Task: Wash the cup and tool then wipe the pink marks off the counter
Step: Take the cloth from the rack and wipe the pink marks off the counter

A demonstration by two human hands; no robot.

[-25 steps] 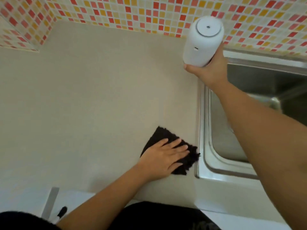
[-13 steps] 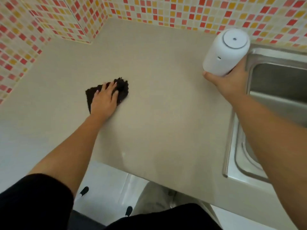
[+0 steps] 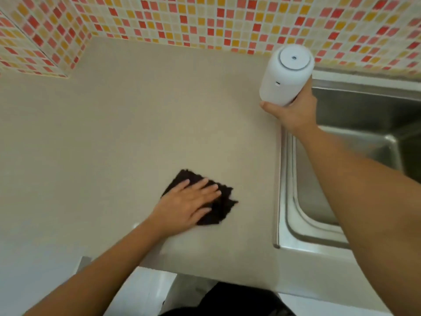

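The left hand is pressing flat on a dark cloth, fingers straight and spread, palm down on the beige bench. Half a second ago this hand and cloth were lying far to the left, near the corner where the two tiled walls meet. Now they are sitting toward the front edge of the bench, near the steel sink but still apart from its rim. That is close to where they were a full second ago, so the cloth is sweeping back and forth across the surface. The cloth is showing beyond the fingertips and above the knuckles, with its ragged edge pointing at the sink.

The right hand is still gripping a white cylindrical canister around its lower end, fingers curled behind it and thumb stretching across the front. The canister is leaning, its round top with a small centre hole facing up toward the camera. It is staying at the back of the bench, just beside the sink's rear corner and in front of the red, orange and cream mosaic tiles. Whether its base is touching the bench cannot be told, since the hand is covering it. The right forearm is reaching over the sink's left rim.
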